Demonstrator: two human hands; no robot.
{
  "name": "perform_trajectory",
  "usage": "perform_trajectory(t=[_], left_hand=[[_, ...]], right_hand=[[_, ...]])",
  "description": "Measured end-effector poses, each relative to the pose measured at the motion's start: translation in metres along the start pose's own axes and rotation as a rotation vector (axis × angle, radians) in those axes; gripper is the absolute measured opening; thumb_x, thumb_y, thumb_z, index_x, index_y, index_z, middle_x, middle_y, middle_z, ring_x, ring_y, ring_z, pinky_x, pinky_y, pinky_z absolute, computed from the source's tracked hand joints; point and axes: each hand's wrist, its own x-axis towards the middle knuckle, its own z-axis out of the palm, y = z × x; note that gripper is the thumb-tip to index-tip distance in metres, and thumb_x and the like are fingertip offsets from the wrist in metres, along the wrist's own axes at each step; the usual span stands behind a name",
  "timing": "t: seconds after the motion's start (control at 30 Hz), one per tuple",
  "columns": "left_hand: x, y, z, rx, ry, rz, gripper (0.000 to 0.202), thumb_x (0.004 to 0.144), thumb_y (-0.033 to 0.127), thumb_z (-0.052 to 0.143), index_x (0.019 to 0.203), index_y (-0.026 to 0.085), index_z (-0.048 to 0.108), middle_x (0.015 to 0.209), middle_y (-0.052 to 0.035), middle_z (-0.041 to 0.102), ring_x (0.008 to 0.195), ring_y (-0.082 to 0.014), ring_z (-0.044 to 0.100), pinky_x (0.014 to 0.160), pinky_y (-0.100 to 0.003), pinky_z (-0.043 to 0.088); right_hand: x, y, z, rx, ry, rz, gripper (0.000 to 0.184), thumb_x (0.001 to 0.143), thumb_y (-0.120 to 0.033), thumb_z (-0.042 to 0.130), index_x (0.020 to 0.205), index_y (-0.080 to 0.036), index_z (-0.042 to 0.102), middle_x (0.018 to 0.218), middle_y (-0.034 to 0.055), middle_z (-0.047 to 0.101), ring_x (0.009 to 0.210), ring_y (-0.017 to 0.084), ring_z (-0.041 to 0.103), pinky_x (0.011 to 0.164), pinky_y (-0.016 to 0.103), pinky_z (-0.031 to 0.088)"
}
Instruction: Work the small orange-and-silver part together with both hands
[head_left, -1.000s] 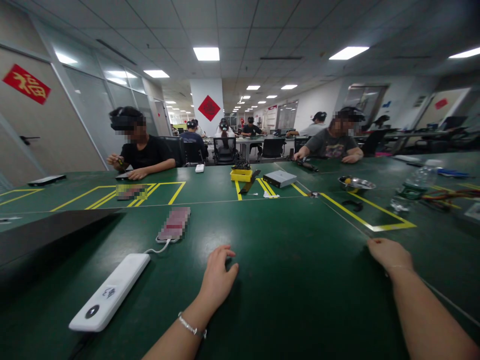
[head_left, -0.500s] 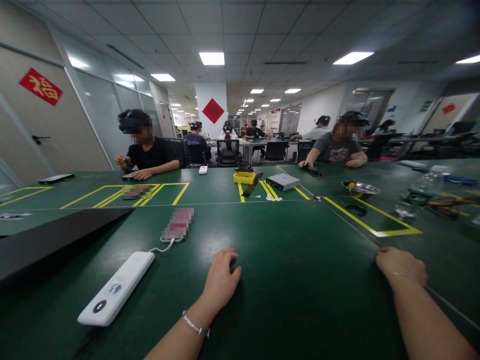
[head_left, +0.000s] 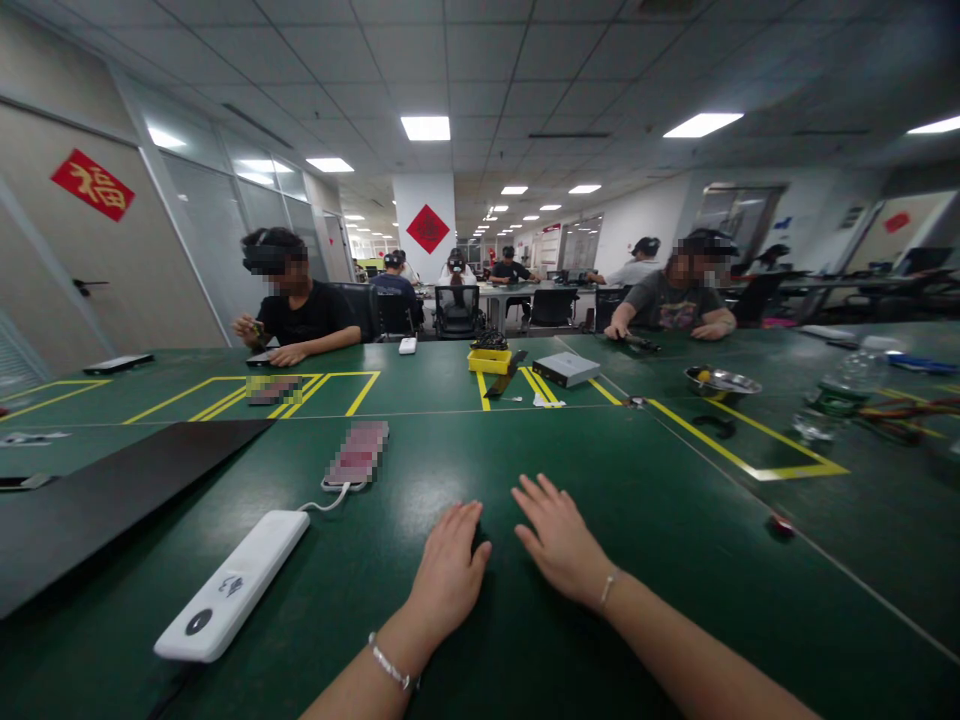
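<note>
My left hand [head_left: 451,562] rests palm down on the green table [head_left: 510,660], its fingers stretched out and holding nothing. To its right, my right hand [head_left: 561,540] is over the table with fingers spread, also bare of any object. A gap separates the two hands. A small dark red object [head_left: 781,526] sits by the table seam, well to the right of my right hand; its kind is too small to make out. Left of my left hand lies a white power bank [head_left: 240,580], joined by a short white cable [head_left: 330,502] to a phone [head_left: 357,454].
A black panel [head_left: 112,490] covers the left side. Farther back are a yellow tray [head_left: 489,360] of dark items, a grey box [head_left: 567,369], a metal bowl [head_left: 722,380] and a plastic bottle [head_left: 847,385]. Two people sit across the table; several others are behind them.
My right hand has moved left from the table seam to beside my left hand, its fingers now spread. The small dark red object shows where that hand was. My left hand has barely shifted.
</note>
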Motion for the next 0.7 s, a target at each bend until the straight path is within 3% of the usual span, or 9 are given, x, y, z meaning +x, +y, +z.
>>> perform_trajectory(t=[0.07,0.17,0.27,0.33,0.4,0.5,0.6,0.7], left_hand=[[-0.001,0.000,0.003,0.050,-0.030,0.034,0.044,0.080,0.028,0.038,0.123,0.018,0.039,0.132,-0.0054,0.038,0.124,-0.0221,0.025,0.101,-0.041,0.023],[-0.002,0.000,0.004,0.081,-0.082,0.058,0.042,0.079,0.028,0.039,0.121,0.021,0.042,0.129,-0.0041,0.043,0.122,-0.0219,0.031,0.100,-0.042,0.024],[-0.003,0.000,0.002,0.083,-0.092,0.062,0.043,0.077,0.028,0.043,0.119,0.023,0.043,0.127,-0.0032,0.045,0.120,-0.0210,0.034,0.101,-0.042,0.022],[-0.003,0.001,-0.001,0.080,-0.101,0.058,0.044,0.075,0.028,0.045,0.119,0.024,0.043,0.127,-0.0023,0.044,0.120,-0.0212,0.033,0.101,-0.042,0.021],[-0.004,0.002,-0.004,0.074,-0.120,0.049,0.044,0.075,0.030,0.045,0.119,0.025,0.043,0.128,-0.0015,0.043,0.121,-0.0211,0.032,0.101,-0.042,0.021],[-0.004,0.005,-0.007,0.073,-0.137,0.038,0.043,0.076,0.031,0.044,0.119,0.026,0.043,0.129,-0.0005,0.042,0.121,-0.0205,0.031,0.101,-0.042,0.020],[-0.003,0.006,-0.008,0.075,-0.145,0.032,0.041,0.076,0.031,0.044,0.117,0.026,0.046,0.129,-0.0005,0.042,0.122,-0.0207,0.030,0.102,-0.042,0.019],[-0.003,0.006,-0.007,0.069,-0.144,0.028,0.040,0.076,0.030,0.044,0.116,0.025,0.047,0.129,-0.0015,0.043,0.121,-0.0216,0.031,0.102,-0.043,0.019]], right_hand=[[-0.007,-0.028,0.012,0.068,-0.102,-0.096,0.049,0.083,-0.038,0.028,0.130,-0.023,0.029,0.137,0.0016,0.023,0.126,0.023,0.013,0.100,0.047,0.015],[-0.015,-0.040,0.018,0.115,-0.178,-0.170,0.050,0.083,-0.037,0.028,0.131,-0.023,0.027,0.135,0.0027,0.028,0.125,0.023,0.016,0.100,0.048,0.014],[-0.009,-0.023,0.008,0.099,-0.157,-0.177,0.044,0.082,-0.035,0.031,0.124,-0.026,0.038,0.130,0.0009,0.037,0.122,0.022,0.025,0.099,0.045,0.019],[-0.002,0.001,-0.005,0.015,-0.066,-0.109,0.039,0.081,-0.031,0.032,0.116,-0.023,0.049,0.123,0.0025,0.045,0.117,0.019,0.032,0.099,0.039,0.022],[0.002,0.034,-0.022,-0.125,0.049,0.056,0.037,0.080,-0.025,0.032,0.107,-0.018,0.056,0.116,0.0072,0.050,0.112,0.020,0.037,0.097,0.036,0.025],[-0.006,0.095,-0.045,-0.290,0.107,0.509,0.037,0.077,-0.023,0.033,0.104,-0.013,0.056,0.110,0.0150,0.049,0.105,0.027,0.041,0.085,0.043,0.033],[-0.030,0.155,-0.058,-0.253,0.055,0.967,0.042,0.076,-0.031,0.036,0.109,-0.013,0.052,0.113,0.0203,0.042,0.104,0.037,0.039,0.074,0.048,0.036],[-0.055,0.197,-0.063,-0.156,0.080,1.190,0.047,0.077,-0.032,0.032,0.115,-0.010,0.046,0.118,0.0247,0.035,0.107,0.041,0.034,0.071,0.048,0.035]])
